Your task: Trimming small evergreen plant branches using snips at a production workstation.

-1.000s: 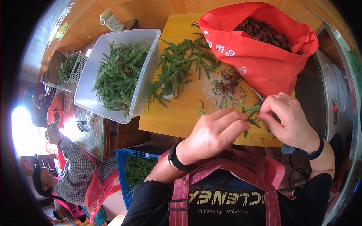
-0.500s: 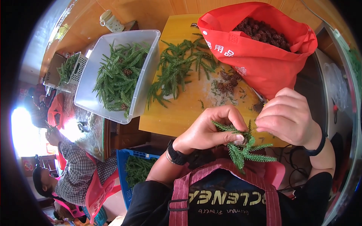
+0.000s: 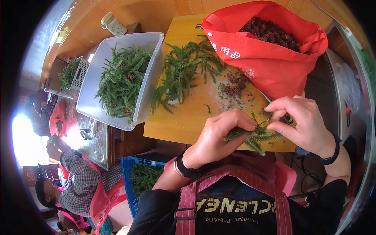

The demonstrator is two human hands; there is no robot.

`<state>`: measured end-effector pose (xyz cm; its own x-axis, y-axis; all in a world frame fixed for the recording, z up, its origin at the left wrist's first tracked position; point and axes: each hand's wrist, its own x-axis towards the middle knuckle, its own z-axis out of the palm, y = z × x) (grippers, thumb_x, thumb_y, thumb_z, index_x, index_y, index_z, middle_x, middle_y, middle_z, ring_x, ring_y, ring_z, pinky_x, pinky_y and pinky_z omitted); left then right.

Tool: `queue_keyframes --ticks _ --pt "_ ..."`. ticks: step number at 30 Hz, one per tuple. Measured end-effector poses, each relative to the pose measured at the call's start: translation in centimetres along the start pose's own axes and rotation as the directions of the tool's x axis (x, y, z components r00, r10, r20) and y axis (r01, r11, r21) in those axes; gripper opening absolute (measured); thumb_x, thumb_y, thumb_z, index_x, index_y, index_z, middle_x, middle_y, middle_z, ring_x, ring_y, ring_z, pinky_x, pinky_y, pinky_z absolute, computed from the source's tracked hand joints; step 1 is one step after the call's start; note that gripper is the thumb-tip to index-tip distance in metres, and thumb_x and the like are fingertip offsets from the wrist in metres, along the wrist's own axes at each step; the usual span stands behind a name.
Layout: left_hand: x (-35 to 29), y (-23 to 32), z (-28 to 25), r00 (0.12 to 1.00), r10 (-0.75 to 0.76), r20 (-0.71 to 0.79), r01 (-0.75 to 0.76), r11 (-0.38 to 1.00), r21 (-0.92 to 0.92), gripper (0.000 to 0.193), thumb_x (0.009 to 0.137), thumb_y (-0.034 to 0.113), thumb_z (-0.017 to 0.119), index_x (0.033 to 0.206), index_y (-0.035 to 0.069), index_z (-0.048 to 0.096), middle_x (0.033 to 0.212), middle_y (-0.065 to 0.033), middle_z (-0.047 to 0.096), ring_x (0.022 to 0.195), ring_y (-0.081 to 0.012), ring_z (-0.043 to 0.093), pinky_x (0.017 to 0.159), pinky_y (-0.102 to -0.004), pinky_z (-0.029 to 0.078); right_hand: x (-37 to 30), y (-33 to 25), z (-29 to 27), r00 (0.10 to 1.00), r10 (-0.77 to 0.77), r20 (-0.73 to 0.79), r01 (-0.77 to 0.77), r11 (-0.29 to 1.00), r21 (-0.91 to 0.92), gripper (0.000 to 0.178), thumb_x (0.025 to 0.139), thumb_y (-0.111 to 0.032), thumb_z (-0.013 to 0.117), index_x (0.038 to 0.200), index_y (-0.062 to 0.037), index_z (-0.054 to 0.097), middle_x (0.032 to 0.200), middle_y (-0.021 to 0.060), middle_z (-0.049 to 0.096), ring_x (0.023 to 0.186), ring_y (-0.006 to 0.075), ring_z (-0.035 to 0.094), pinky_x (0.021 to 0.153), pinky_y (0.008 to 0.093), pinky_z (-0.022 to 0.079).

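Note:
My left hand [image 3: 221, 131] pinches a green artificial pine sprig [image 3: 256, 138] between thumb and fingers, over the near edge of the yellow table. Its needled tips fan out toward my right hand [image 3: 303, 124]. The right thumb and fingers are bent together in a pinch right beside the sprig's tips; whatever is between them is too small to make out. A small black and yellow object [image 3: 289, 119] shows behind the right fingers, and I cannot tell whether it is held or lying there. Several brown pine cones [image 3: 236, 85] lie on the table beyond my hands.
A red bag [image 3: 270, 64] full of pine cones stands at the back right. Loose pine sprigs [image 3: 182, 70] lie left of it, beside a clear plastic bin [image 3: 147, 88] of sprigs. A blue basket [image 3: 126, 176] sits lower left. Another person [image 3: 80, 176] sits at far left.
My right hand has lowered slightly and its fingers now pinch beside the sprig. The sprig has turned and lifted in my left hand, its tips now pointing more to the right.

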<state>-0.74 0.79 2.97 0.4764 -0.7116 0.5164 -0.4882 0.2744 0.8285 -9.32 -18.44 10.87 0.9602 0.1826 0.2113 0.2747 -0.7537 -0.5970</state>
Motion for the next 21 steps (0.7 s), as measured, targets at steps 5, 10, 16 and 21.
queue_keyframes --ticks 5,10,16,21 --pt "-0.6 -0.5 0.1 0.991 -0.132 0.036 0.137 0.938 -0.318 0.016 0.075 -0.004 0.067 0.084 0.002 0.055 0.090 -0.0134 0.062 0.076 -0.0166 0.061 0.063 -0.0250 0.049 -0.4 0.9 1.4 0.999 0.040 -0.035 -0.028 0.953 0.300 0.017 0.075 -0.004 0.067 0.087 -0.0007 0.058 0.077 0.0072 0.062 0.065 0.0155 0.061 0.064 0.0246 0.046" --pt "-0.7 -0.2 0.4 0.954 -0.261 0.149 0.293 0.699 -0.652 0.015 0.079 0.000 0.065 0.087 0.002 0.053 0.091 -0.0147 0.059 0.068 -0.0121 0.057 0.053 -0.0190 0.045 -0.3 3.0 3.0 0.995 -0.097 -0.026 0.095 0.831 0.548 0.012 0.077 -0.005 0.067 0.086 0.0000 0.059 0.080 0.0075 0.063 0.064 0.0149 0.061 0.059 0.0236 0.047" --pt "-1.0 -1.0 0.4 0.934 -0.240 0.266 0.356 0.539 -0.763 0.015 0.080 0.000 0.064 0.089 0.002 0.053 0.090 -0.0077 0.059 0.067 -0.0063 0.054 0.049 -0.0166 0.042 0.1 3.2 4.6 0.996 -0.055 0.069 -0.040 0.418 0.908 0.009 0.078 -0.007 0.068 0.078 -0.0015 0.060 0.076 0.0091 0.062 0.065 0.0165 0.061 0.058 0.0248 0.048" --pt "-0.9 -1.2 0.6 0.919 -0.245 0.308 0.387 0.416 -0.823 0.014 0.080 -0.001 0.064 0.088 0.002 0.053 0.089 -0.0082 0.059 0.063 -0.0071 0.054 0.048 -0.0168 0.043 0.5 4.1 6.1 0.988 -0.155 -0.008 0.042 0.218 0.975 0.007 0.077 0.000 0.065 0.083 -0.0001 0.062 0.078 0.0083 0.060 0.070 0.0142 0.060 0.064 0.0234 0.048"
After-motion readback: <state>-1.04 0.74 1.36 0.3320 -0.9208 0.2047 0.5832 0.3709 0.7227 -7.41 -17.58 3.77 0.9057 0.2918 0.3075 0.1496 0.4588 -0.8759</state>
